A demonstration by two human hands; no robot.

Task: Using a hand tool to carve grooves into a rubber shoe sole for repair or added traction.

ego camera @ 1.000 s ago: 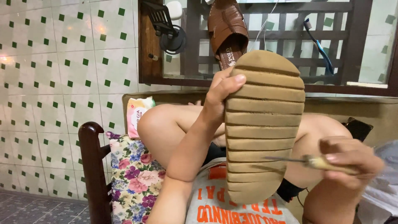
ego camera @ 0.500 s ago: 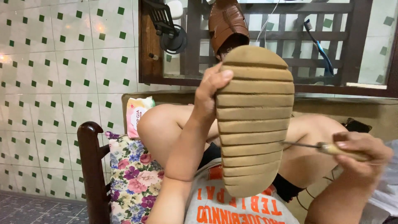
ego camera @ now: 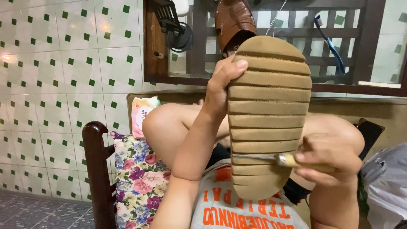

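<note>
Sandal [ego camera: 268, 114] held sole-up by the left hand [ego camera: 222, 87] gripping its 9 o'clock edge, now raised slightly, while the awl [ego camera: 271, 158], clenched in the right hand [ego camera: 326, 163], has been pushed further into a groove at 5 o'clock

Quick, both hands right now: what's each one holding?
Left hand: closed on the edge of the tan ribbed shoe sole, holding it up.
Right hand: closed on the pale handle of a thin metal awl, its tip at the sole.
</note>
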